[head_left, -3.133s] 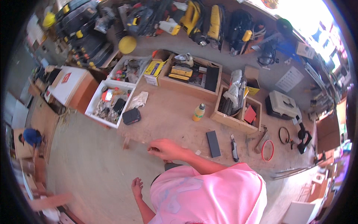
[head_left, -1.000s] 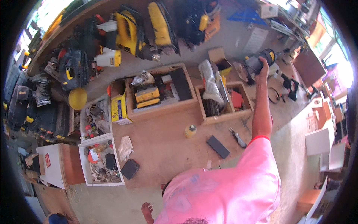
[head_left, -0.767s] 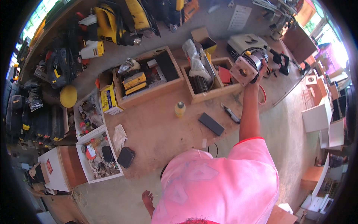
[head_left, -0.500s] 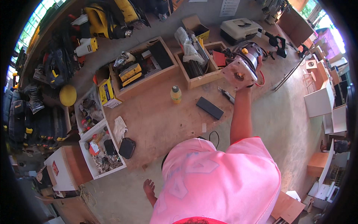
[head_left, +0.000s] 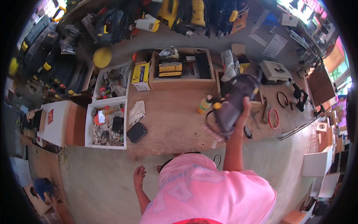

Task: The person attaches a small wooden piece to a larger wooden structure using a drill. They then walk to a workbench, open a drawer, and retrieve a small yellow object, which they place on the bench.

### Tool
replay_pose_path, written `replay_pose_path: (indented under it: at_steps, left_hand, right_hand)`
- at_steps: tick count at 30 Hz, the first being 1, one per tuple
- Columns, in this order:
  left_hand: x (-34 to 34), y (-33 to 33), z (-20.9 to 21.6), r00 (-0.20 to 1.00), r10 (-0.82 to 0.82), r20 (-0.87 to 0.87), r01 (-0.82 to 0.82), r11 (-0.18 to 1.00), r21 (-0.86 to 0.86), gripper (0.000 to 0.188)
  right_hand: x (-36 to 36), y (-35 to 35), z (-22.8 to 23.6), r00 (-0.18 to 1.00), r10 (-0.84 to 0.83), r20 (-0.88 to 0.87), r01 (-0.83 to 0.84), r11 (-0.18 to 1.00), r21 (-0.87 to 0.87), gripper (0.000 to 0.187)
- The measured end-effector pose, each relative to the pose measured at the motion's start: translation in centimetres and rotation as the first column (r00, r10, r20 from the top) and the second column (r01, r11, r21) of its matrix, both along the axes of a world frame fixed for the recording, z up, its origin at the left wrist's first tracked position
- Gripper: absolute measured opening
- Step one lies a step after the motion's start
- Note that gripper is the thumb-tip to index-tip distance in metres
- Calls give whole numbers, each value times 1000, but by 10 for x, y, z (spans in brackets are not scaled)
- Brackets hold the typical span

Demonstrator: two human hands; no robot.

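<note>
My right hand [head_left: 245,112] grips a router [head_left: 234,106] over the right part of the workbench [head_left: 171,112]. The router is smeared by motion; its dark body is tilted and its cord loops beside it. Just left of it stands a small bottle of yellow liquid [head_left: 204,105]. A dark-handled tool [head_left: 247,131] lies partly hidden behind my right forearm. My left hand [head_left: 139,173] hangs in front of the bench's near edge, away from everything on it. Its fingers are loosely bent and apart, with nothing in them.
A wooden tray [head_left: 182,84] and a grey case [head_left: 275,71] stand along the back. White boxes of small parts [head_left: 108,146] sit at the left, near a black pouch [head_left: 137,132] and a cloth [head_left: 137,112]. A red ring [head_left: 273,118] lies right. A person [head_left: 43,189] is at far left.
The router has turned, so its flat base plate no longer faces me, and has come nearer the bottle. It now covers the black block on the bench. My view has swung round to the left.
</note>
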State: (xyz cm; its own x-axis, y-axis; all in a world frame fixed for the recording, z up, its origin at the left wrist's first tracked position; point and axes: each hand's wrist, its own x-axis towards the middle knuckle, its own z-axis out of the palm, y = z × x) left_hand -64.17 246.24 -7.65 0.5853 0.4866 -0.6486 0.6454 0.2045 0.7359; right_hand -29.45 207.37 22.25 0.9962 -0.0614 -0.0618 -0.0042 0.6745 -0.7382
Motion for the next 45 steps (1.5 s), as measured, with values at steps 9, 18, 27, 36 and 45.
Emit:
replay_pose_path:
  at_steps: [9,18,27,36,45]
  left_hand:
    - [13,-29,37,989,-138,54,126,974,188,36]
    - [-53,-46,24,993,38,-110,-14,977,213,35]
    - [-24,-54,13,996,-73,-53,84,964,251,36]
    - [41,-62,94,975,-206,-81,222,905,363,34]
    - [112,-93,366,386,-368,846,-99,895,434,48]
  right_hand:
    - [12,132,-113,862,340,-375,-487,760,-431,59]
    - [42,148,-175,905,247,-346,-327,-116,-938,86]
    - [61,155,-185,876,247,-415,-342,-289,-894,86]
    - [49,166,-192,900,246,-359,-285,-289,-914,88]
    - [30,186,-203,891,437,-123,-46,-183,-982,85]
